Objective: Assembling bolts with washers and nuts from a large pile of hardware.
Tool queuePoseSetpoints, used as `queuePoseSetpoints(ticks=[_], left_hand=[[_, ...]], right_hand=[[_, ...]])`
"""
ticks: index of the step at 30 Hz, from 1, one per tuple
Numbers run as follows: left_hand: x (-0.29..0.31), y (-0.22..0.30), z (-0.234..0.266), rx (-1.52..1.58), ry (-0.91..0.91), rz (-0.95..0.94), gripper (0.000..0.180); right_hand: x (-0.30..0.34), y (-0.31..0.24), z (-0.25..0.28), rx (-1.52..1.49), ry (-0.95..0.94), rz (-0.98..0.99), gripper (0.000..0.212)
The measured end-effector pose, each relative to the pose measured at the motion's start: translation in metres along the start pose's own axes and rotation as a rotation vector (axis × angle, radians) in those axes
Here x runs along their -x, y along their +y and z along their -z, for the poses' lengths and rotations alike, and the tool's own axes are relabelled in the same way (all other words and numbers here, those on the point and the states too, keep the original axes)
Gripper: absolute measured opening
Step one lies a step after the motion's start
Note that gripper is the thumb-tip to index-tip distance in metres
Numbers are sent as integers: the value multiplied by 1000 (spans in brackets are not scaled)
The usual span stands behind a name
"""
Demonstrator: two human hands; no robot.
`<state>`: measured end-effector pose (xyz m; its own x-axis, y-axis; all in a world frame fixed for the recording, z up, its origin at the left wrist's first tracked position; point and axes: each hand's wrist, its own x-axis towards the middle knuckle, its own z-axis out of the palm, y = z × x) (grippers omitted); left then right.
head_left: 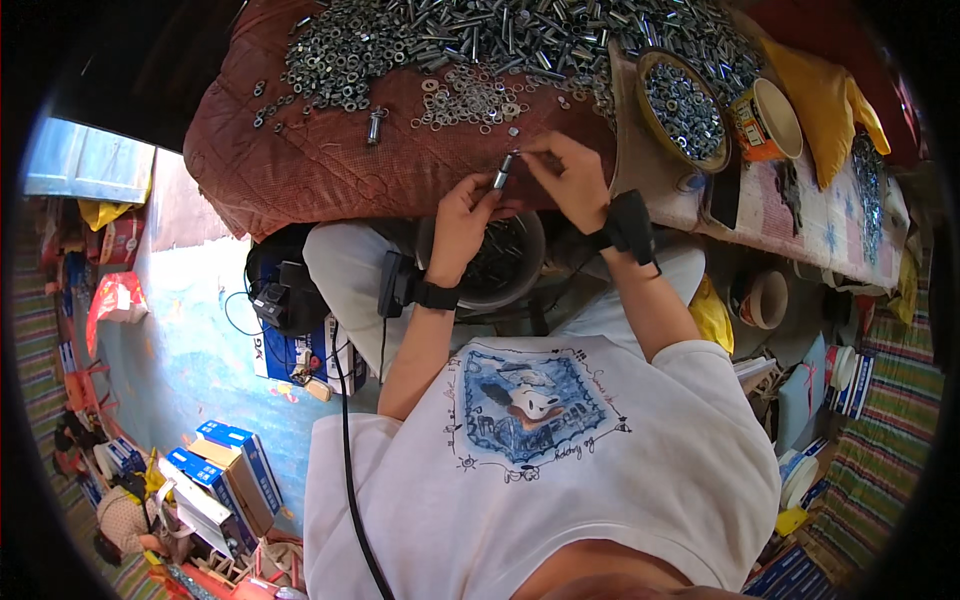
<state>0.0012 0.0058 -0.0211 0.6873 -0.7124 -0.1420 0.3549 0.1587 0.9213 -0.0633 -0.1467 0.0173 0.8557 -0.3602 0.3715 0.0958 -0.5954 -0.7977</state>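
Note:
My left hand (pixel 462 222) grips a short metal bolt (pixel 502 172) by its lower end, holding it upright over a dark round bowl (pixel 528 262) in my lap. My right hand (pixel 570 178) pinches the bolt's top end with fingertips, likely on a nut or washer too small to tell. Both wrists wear black bands. Just beyond the hands a reddish-brown quilted cloth (pixel 320 165) carries a big heap of loose bolts and nuts (pixel 480 40) and a patch of washers (pixel 470 98).
A round tray of nuts (pixel 682 108) and an orange-sided cup (pixel 768 120) stand at the right, beside a yellow cloth (pixel 825 100). Blue and white cartons (pixel 235 470) and red bags (pixel 115 300) lie on the blue floor at left. Stacked goods crowd the right side.

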Motion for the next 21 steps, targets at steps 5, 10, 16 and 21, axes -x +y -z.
queuePoseSetpoints(ticks=[5, 10, 16, 21], left_hand=[[4, 0, 0, -29, 16, -4, 18], [5, -4, 1, 5, 16, -9, 18], [3, 0, 3, 13, 8, 27, 21], [2, -5, 9, 62, 13, -18, 19]], right_hand=[[4, 1, -5, 127, 11, 238, 14], [-1, 3, -3, 378, -21, 556, 15], [-1, 4, -11, 307, -8, 534, 14], [-23, 20, -16, 172, 60, 262, 15]])
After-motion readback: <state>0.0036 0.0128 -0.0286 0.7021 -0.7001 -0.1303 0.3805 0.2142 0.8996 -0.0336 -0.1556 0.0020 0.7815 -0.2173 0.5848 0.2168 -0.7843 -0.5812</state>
